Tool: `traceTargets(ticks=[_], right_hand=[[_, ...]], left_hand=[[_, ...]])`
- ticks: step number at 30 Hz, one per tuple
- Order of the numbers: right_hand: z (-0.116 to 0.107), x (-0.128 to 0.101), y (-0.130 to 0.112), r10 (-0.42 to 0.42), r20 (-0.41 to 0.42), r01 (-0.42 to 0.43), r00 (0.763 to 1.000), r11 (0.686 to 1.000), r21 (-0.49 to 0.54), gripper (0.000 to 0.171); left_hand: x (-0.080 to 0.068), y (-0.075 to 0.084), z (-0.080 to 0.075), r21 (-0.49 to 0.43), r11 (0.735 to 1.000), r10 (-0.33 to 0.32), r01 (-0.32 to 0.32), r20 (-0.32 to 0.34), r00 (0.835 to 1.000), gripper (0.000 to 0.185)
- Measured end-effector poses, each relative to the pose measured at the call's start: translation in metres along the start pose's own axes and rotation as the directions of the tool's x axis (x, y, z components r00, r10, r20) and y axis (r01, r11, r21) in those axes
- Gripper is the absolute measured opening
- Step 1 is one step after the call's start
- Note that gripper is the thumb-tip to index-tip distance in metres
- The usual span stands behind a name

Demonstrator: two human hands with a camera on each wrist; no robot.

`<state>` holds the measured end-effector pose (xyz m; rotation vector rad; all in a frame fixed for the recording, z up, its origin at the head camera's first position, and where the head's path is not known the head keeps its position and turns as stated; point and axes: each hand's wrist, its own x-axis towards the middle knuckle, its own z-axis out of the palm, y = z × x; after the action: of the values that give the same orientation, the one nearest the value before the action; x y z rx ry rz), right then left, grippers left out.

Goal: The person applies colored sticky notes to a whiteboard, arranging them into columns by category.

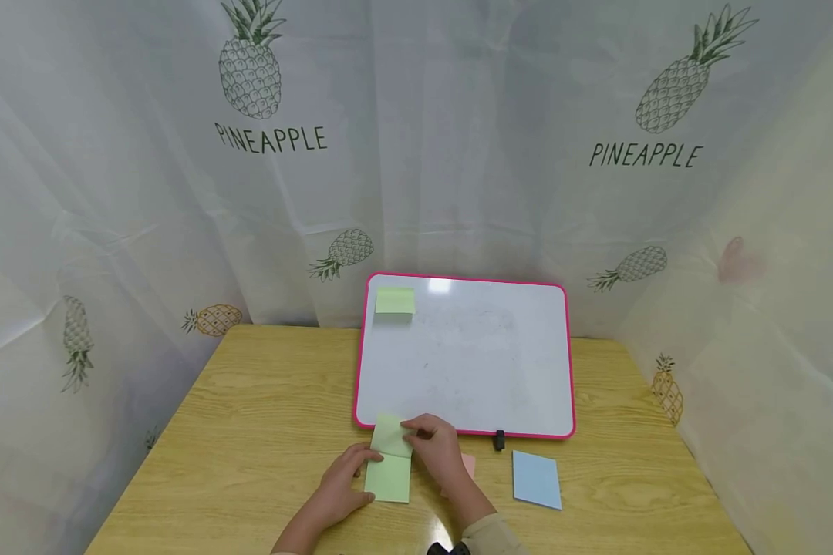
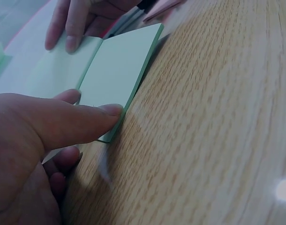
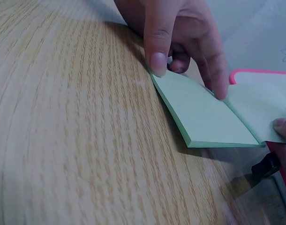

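Observation:
A green sticky-note pad (image 1: 389,479) lies on the wooden table (image 1: 250,432) in front of a pink-framed whiteboard (image 1: 467,356). My left hand (image 1: 364,474) holds the pad at its left side, thumb at the near edge and fingers at the far edge (image 2: 94,105). My right hand (image 1: 411,433) pinches the top green sheet (image 1: 391,435) and has it lifted off the pad towards the board. In the right wrist view only a right fingertip (image 3: 283,126) shows on the raised sheet (image 3: 258,105), beside the pad (image 3: 204,112). One green note (image 1: 395,301) is stuck at the board's upper left corner.
A pink pad (image 1: 468,465) peeks out beneath my right wrist. A blue pad (image 1: 537,479) lies to the right of it. A small black object (image 1: 499,440) sits at the board's lower edge. Pineapple-print curtains (image 1: 458,154) close in the table on three sides.

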<state>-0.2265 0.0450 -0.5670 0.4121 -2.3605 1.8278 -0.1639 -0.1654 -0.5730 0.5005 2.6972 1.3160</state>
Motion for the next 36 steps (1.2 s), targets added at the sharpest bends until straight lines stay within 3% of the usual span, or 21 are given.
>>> traceTargets(ticks=[13, 18, 21, 25, 28, 36], right_hand=[[0.005, -0.003, -0.006, -0.004, -0.094, 0.005, 0.996, 1.000, 0.007, 0.020], [0.001, -0.007, -0.030, -0.012, -0.110, 0.016, 0.994, 0.999, 0.042, 0.017], [0.002, -0.006, -0.023, -0.020, -0.123, 0.029, 0.992, 0.997, 0.073, 0.018], [0.006, -0.003, -0.003, 0.045, -0.147, -0.027, 0.988, 0.993, 0.118, 0.020], [0.007, -0.004, -0.003, 0.116, -0.150, -0.095, 0.982, 0.986, 0.138, 0.020], [0.005, -0.003, 0.000, 0.163, -0.147, -0.140, 0.976, 0.978, 0.156, 0.026]], left_hand=[[0.000, -0.002, 0.002, 0.010, 1.000, 0.019, -0.019, -0.026, 0.999, 0.057], [0.001, -0.004, 0.004, 0.015, 1.000, 0.021, -0.021, -0.023, 1.000, 0.057], [0.002, -0.004, 0.004, 0.019, 1.000, 0.015, -0.014, -0.021, 1.000, 0.057], [0.003, -0.003, 0.004, 0.028, 0.999, 0.021, -0.020, -0.026, 0.999, 0.057], [0.003, -0.003, 0.003, 0.036, 0.999, 0.027, -0.026, -0.028, 0.999, 0.057], [0.003, -0.003, 0.004, 0.038, 0.998, 0.042, -0.041, -0.022, 0.999, 0.057]])
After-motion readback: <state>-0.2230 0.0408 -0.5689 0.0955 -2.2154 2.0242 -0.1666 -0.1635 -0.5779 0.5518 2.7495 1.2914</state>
